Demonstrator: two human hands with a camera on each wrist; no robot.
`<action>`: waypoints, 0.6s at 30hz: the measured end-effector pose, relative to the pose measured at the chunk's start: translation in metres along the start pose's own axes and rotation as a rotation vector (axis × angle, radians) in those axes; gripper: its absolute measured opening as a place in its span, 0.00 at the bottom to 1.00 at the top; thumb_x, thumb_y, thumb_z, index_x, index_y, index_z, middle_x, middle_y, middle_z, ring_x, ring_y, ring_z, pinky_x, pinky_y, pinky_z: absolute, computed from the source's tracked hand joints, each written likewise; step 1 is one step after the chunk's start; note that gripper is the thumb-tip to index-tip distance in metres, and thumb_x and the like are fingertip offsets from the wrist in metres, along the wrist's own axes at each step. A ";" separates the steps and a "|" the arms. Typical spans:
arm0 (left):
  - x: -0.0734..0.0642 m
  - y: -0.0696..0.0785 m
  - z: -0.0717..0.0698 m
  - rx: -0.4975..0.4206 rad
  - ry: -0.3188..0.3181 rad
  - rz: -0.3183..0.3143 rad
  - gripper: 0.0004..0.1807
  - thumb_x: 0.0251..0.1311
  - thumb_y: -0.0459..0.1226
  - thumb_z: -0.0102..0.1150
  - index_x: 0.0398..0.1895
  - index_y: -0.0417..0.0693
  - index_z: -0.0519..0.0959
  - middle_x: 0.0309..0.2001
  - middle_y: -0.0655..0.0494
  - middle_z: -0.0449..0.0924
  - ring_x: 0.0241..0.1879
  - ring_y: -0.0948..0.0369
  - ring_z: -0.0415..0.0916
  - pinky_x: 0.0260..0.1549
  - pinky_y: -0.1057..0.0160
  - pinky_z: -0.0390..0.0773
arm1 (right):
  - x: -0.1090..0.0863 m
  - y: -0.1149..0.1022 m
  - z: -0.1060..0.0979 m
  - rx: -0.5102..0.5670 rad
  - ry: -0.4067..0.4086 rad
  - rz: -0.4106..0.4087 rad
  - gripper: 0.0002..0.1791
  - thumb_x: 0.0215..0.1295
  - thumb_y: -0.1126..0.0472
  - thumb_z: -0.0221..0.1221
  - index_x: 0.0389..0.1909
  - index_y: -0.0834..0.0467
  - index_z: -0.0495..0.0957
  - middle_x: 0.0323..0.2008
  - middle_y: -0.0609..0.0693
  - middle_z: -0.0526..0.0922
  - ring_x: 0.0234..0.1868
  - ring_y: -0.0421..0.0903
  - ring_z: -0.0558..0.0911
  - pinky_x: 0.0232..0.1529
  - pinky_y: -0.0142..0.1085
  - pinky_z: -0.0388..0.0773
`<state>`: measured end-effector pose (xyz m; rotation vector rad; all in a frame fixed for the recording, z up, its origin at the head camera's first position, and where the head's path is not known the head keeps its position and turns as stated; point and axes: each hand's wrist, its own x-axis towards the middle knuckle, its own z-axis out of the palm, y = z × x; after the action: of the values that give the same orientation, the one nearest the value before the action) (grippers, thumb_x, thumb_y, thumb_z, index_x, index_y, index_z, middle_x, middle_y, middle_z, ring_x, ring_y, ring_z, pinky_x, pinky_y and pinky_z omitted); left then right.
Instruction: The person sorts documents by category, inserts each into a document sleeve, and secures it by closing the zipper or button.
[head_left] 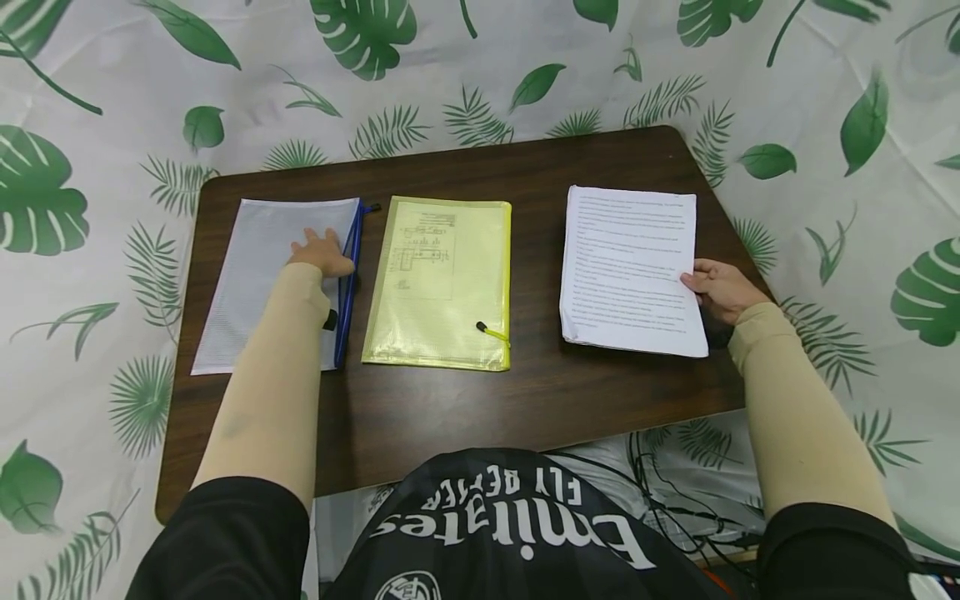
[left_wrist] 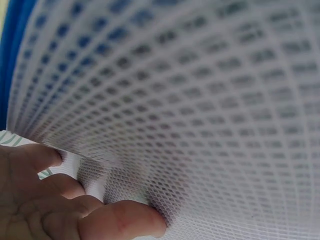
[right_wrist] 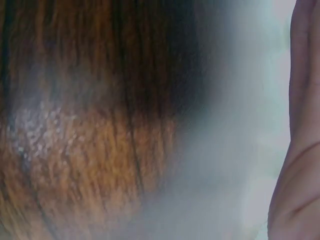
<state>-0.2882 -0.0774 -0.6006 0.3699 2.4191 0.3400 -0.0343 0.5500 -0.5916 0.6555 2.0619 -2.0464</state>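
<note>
Paper stack (head_left: 633, 267): lay at the right of the desk (head_left: 442, 417), printed top sheet up, well apart from both folders; its left edge looked slightly uneven.
Right grip (head_left: 723, 292): pinched the stack's right edge, a fingertip on the top sheet; how far the fingers reached beneath, I could not tell.
Left grip (head_left: 321, 255): fingers spread on the white mesh folder (head_left: 262, 250), thumb by its blue zip edge (head_left: 347, 308); no pinch that I could see.
Yellow folder (head_left: 450, 300): lay between the white one and the stack, untouched.
Stack handling: I judged a deep hold wise, so all sheets moved together; a shallow pinch risked sliding the top pages off.
Folder handling: light pressure near the zip seemed enough to steady the mesh uncreased.
</note>
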 end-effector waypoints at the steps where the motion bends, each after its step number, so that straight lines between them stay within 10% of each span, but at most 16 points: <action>1: 0.001 0.000 0.001 -0.002 0.001 -0.002 0.49 0.61 0.41 0.37 0.77 0.31 0.26 0.72 0.18 0.15 0.69 0.18 0.23 0.66 0.24 0.43 | 0.000 0.000 0.001 0.009 0.000 0.002 0.09 0.74 0.67 0.56 0.41 0.51 0.82 0.34 0.46 0.89 0.27 0.38 0.82 0.23 0.29 0.74; 18: 0.003 -0.002 -0.003 -0.007 -0.048 -0.019 0.52 0.65 0.48 0.40 0.77 0.33 0.22 0.72 0.21 0.11 0.69 0.19 0.21 0.65 0.23 0.43 | 0.007 -0.006 0.014 -0.025 -0.006 0.015 0.06 0.73 0.63 0.57 0.45 0.51 0.80 0.35 0.46 0.88 0.28 0.39 0.82 0.24 0.30 0.74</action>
<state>-0.2925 -0.0788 -0.6013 0.3479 2.3726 0.3283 -0.0454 0.5377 -0.5899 0.6572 2.0695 -2.0090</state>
